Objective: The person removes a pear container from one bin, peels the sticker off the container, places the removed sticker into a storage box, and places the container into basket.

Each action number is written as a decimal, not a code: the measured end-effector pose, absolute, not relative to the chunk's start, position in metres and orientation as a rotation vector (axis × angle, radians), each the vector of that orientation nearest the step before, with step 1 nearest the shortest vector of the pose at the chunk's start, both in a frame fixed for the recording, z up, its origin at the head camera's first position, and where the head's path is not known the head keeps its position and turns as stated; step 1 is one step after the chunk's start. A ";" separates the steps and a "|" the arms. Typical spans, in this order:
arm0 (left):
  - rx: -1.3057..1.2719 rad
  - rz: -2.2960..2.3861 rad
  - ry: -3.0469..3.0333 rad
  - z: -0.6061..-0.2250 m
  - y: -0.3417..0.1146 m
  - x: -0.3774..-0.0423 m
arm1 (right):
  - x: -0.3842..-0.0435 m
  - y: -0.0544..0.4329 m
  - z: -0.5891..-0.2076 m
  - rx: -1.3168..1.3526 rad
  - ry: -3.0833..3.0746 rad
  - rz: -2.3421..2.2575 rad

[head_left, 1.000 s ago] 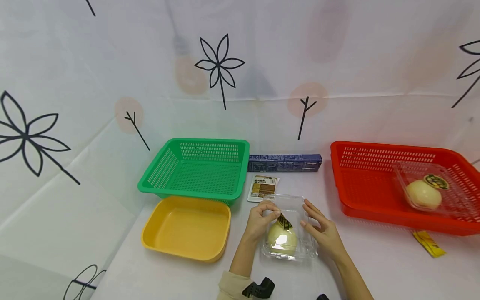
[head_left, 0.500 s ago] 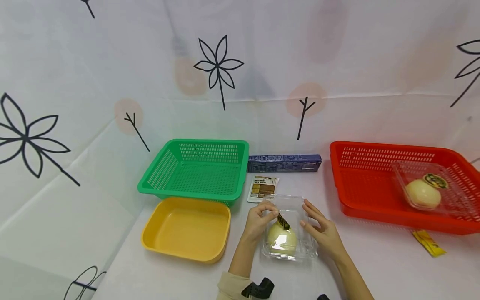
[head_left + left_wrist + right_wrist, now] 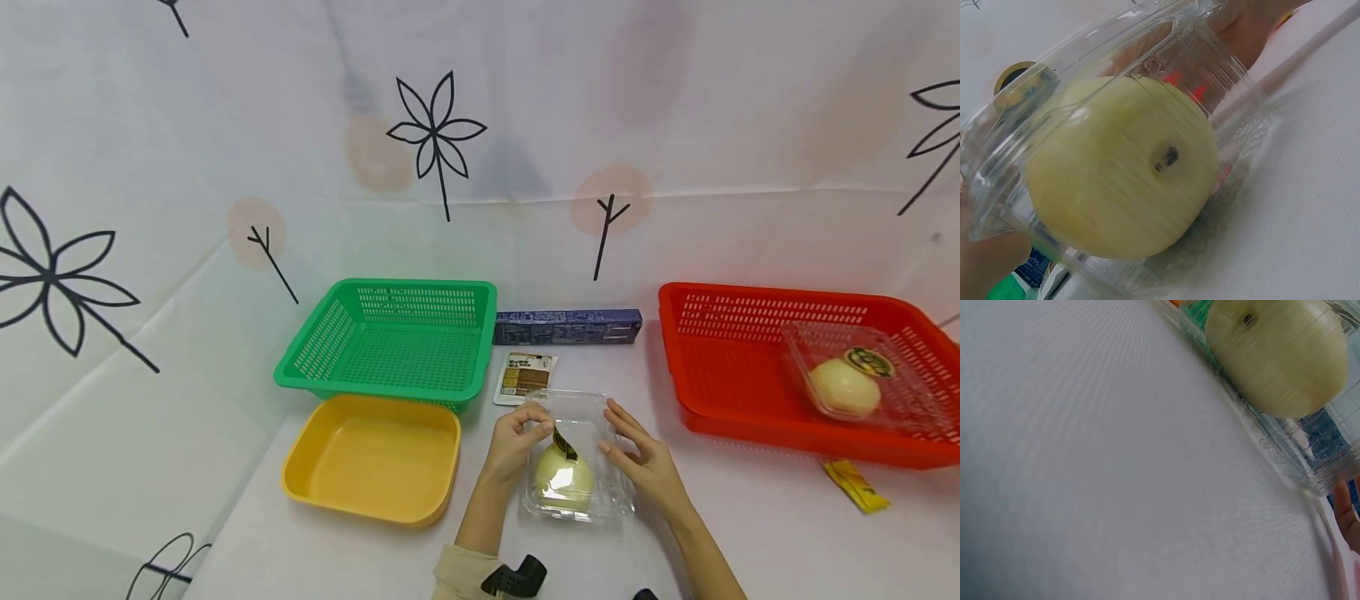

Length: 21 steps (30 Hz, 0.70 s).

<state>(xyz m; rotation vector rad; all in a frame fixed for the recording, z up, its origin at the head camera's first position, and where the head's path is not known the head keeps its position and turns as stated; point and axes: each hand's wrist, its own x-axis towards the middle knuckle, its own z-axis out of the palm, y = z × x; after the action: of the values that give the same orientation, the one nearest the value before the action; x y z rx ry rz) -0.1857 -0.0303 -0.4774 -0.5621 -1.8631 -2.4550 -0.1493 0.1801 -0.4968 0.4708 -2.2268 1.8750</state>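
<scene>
A clear plastic clamshell box (image 3: 611, 487) stands on the white table, its lid down, with a round pale yellow-green fruit (image 3: 562, 483) inside. My left hand (image 3: 516, 442) pinches the edge of a black and gold round sticker (image 3: 565, 446) on the lid, and part of the sticker is lifted and folded. Along the box's right side my right hand (image 3: 643, 462) touches the plastic with fairly straight, spread fingers. The left wrist view shows the fruit (image 3: 1122, 169) large through the box wall. Only the fingertips (image 3: 1344, 509) of the right hand show in the right wrist view.
A red basket (image 3: 678, 367) at right holds another clear box (image 3: 810, 333) with a similar fruit and sticker. Left stand a green basket (image 3: 480, 367) and yellow tray (image 3: 300, 479). Behind lie a flat packet (image 3: 527, 375) and a long blue box (image 3: 567, 327). A yellow sachet (image 3: 857, 486) lies right.
The left hand has shifted slightly left with the sticker's edge, and more of the sticker looks folded up from the lid. The right hand and the box have stayed in place.
</scene>
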 end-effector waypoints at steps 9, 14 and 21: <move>-0.591 -2.485 -1.836 -0.478 -0.031 -0.186 | -0.148 0.179 -0.495 0.458 -2.228 1.879; -0.585 -2.480 -1.843 -0.478 -0.031 -0.185 | -0.148 0.179 -0.496 0.454 -2.237 1.869; -0.523 -2.447 -1.889 -0.476 -0.031 -0.186 | -0.148 0.179 -0.494 0.483 -2.218 1.857</move>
<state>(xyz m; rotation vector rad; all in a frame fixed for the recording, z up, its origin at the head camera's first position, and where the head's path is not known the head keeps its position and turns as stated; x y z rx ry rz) -0.1856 -0.0315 -0.4764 -0.5225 -1.8890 -2.4470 -0.1478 0.1791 -0.4943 0.4827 -2.2185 1.8569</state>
